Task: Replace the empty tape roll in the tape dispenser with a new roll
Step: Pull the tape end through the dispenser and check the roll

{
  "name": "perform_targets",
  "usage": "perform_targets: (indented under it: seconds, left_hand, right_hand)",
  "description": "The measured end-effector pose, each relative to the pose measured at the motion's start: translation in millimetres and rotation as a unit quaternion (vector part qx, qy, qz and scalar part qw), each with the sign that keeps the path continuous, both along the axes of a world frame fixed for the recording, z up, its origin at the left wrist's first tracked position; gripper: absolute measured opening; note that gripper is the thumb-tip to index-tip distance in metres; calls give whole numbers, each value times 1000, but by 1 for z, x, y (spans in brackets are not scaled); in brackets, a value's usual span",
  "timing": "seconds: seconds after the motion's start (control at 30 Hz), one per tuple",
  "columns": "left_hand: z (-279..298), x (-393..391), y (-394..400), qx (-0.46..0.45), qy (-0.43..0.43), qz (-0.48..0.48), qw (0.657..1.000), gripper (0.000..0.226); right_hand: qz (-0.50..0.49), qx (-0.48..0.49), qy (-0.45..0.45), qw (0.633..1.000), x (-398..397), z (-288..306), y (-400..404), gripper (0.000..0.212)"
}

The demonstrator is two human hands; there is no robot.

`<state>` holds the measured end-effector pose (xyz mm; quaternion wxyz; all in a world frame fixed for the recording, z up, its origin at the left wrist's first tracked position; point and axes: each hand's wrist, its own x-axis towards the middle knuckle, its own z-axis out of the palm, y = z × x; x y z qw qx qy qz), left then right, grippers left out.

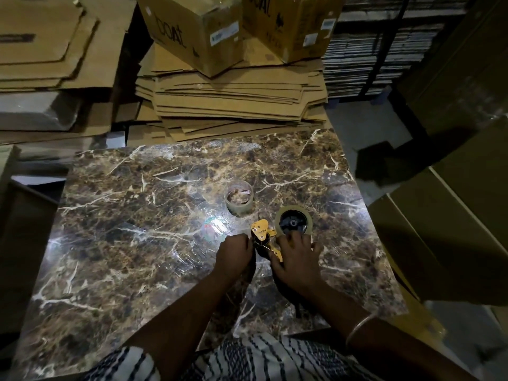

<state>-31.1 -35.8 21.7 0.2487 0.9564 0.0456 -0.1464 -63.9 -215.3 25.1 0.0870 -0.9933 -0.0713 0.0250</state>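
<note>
The right hand (298,253) grips the tan tape roll (292,222) seated on the yellow-and-black tape dispenser (262,235), whose long axis points toward the person, while the left hand (233,250) seemingly pinches its front end.

Counts: 2 hands on the marble tabletop (115,215) – left hand (233,253) and right hand (298,259), both near the tabletop's near-right part. 1 tape dispenser (262,233), yellow and black, between them. 2 tape rolls: 1 roll on the dispenser (292,222), 1 loose roll (238,198) just beyond it toward the far edge, with crumpled stuff inside. 1 bangle (360,327) on the right wrist. Past the tabletop's far edge: 2 closed cartons (192,28), 1 stack of flattened cardboard (233,105) under them; sheet count not readable. More flat cardboard (49,39) past the far-left corner, count unclear.
</note>
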Motion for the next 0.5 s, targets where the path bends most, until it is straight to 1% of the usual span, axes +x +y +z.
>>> perform_targets:
  seconds: [0.1,0.17,0.27,0.37,0.43,0.5]
  left_hand:
    - [0,7,-4,-52,49,14,997,27]
    - [2,15,-3,-39,73,-14,996,23]
    - [11,28,8,44,66,-102,992,23]
    - [26,49,18,163,39,-211,963,29]
    - [38,61,21,206,39,-257,943,27]
    - [42,68,24,235,32,-277,931,27]
  right_hand:
    - [2,-14,-11,1000,0,1,2,41]
    - [0,-15,-15,1000,0,1,2,40]
    - [4,-15,-13,1000,0,2,2,40]
    - [6,-20,-3,1000,-1,3,1,40]
    - [10,-23,5,1000,-2,4,1,41]
    - [19,-24,3,1000,-3,5,3,40]
